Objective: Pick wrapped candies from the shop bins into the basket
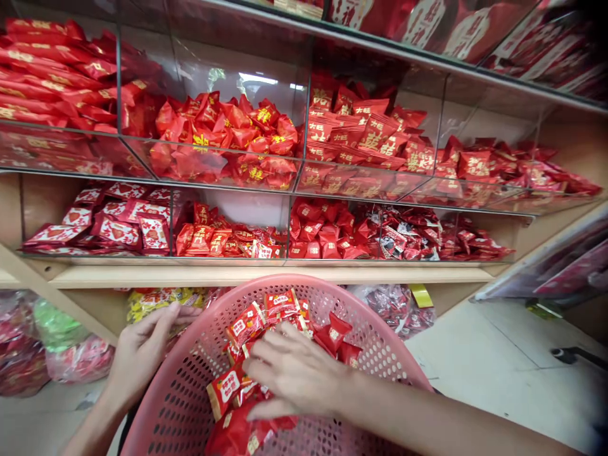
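Note:
A pink perforated plastic basket [327, 286] fills the lower middle of the view, with red wrapped candies [246, 322] inside. Over these candies lies my right hand [297, 370], palm down, its fingers apart and touching the wrappers. A larger red packet [242, 430] is below it, near the basket's front. Some plain red twisted packets [334, 332] lie to the right of my fingers. Outside the basket's left rim is my left hand [147, 342], its fingers stretched to the right along the rim. No object shows in it; whether it touches the rim is unclear.
Glass-divided shelves ahead hold red candies: gold-lettered packets [228, 126], square packets [375, 130] and heart-patterned packets [118, 221]. Beneath the wooden shelf edge [142, 276] are bagged sweets [396, 307] and a green bag [59, 326]. A tiled floor [484, 354] shows at right.

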Demonstrator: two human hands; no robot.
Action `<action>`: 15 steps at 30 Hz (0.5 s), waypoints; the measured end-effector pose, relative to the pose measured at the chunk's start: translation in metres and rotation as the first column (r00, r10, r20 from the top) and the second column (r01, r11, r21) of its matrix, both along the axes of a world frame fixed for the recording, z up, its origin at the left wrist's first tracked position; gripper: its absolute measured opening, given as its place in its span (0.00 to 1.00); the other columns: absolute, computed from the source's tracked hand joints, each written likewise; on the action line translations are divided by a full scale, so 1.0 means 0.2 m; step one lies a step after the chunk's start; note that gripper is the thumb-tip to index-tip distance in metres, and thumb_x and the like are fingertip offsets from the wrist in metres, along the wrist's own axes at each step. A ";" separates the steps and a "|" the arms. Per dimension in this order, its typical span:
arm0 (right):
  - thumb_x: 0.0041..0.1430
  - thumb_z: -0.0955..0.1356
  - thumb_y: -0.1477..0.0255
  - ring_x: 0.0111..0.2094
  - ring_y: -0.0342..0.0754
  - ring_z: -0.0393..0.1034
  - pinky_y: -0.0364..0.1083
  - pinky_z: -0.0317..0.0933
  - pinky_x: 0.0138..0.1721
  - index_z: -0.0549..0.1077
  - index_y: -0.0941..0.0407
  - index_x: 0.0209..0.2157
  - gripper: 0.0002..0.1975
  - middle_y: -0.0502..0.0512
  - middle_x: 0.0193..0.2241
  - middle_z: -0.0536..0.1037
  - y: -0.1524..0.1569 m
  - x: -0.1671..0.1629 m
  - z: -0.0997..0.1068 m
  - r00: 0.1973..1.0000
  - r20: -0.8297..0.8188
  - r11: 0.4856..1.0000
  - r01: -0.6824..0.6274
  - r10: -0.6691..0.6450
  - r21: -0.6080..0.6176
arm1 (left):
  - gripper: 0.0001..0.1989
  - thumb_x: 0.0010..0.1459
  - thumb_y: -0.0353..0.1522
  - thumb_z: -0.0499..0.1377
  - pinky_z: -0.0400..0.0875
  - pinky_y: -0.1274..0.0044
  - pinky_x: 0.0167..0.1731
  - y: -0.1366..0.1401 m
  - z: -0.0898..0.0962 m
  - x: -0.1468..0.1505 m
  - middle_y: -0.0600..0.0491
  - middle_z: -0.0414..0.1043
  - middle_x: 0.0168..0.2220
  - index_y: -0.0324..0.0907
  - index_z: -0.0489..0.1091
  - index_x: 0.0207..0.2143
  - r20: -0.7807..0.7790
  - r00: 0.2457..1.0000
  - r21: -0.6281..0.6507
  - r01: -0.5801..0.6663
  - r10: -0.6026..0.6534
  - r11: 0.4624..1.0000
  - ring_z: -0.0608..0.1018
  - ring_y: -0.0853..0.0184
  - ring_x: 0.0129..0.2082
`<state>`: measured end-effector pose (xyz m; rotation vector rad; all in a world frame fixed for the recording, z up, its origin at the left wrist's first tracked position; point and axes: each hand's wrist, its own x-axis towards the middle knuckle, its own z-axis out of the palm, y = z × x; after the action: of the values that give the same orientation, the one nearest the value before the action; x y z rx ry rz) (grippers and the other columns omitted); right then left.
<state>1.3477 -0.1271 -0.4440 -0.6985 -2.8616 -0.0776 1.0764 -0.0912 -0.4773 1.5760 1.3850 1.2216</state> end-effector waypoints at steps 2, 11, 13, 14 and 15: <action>0.59 0.57 0.50 0.38 0.49 0.63 0.49 0.55 0.42 0.69 0.58 0.41 0.26 0.56 0.36 0.72 0.08 0.08 0.09 0.992 -0.079 0.995 0.096 -0.094 0.018 | 0.14 0.60 0.40 0.52 0.73 0.68 0.43 0.01 -0.04 0.03 0.53 0.78 0.39 0.44 0.74 0.37 0.289 0.955 -0.172 0.122 -0.068 0.977 0.79 0.61 0.39; 0.61 0.59 0.77 0.42 0.50 0.66 0.48 0.59 0.44 0.71 0.58 0.42 0.12 0.59 0.39 0.73 0.68 0.64 0.23 0.787 -0.354 0.838 0.545 -0.506 0.015 | 0.21 0.53 0.45 0.57 0.70 0.61 0.45 0.00 -0.07 0.13 0.47 0.76 0.44 0.43 0.70 0.46 0.805 0.526 -0.495 0.337 0.276 0.801 0.78 0.54 0.40; 0.61 0.59 0.79 0.41 0.49 0.67 0.46 0.59 0.45 0.72 0.58 0.43 0.14 0.59 0.39 0.72 0.77 0.69 0.22 0.788 -0.313 0.830 0.558 -0.530 0.001 | 0.20 0.54 0.45 0.56 0.70 0.64 0.46 -0.01 -0.07 0.13 0.49 0.76 0.44 0.43 0.70 0.45 0.815 0.509 -0.482 0.332 0.276 0.811 0.78 0.56 0.40; 0.61 0.59 0.79 0.41 0.49 0.66 0.46 0.59 0.45 0.72 0.58 0.43 0.14 0.59 0.38 0.72 0.80 0.70 0.22 0.793 -0.287 0.828 0.561 -0.537 0.000 | 0.20 0.54 0.45 0.55 0.70 0.65 0.46 -0.01 -0.06 0.13 0.49 0.76 0.44 0.44 0.70 0.45 0.819 0.507 -0.474 0.333 0.269 0.815 0.78 0.57 0.40; 0.60 0.59 0.78 0.41 0.49 0.66 0.46 0.59 0.45 0.72 0.58 0.44 0.14 0.59 0.39 0.71 0.82 0.69 0.21 0.799 -0.261 0.827 0.563 -0.542 0.004 | 0.20 0.54 0.45 0.55 0.70 0.65 0.46 -0.02 -0.06 0.14 0.49 0.76 0.44 0.44 0.70 0.45 0.820 0.507 -0.473 0.334 0.268 0.816 0.78 0.57 0.40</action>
<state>1.4863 0.0377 -0.4012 -1.3997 -2.3120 -0.1743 1.1035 -0.0945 -0.4894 0.3630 0.8586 1.1312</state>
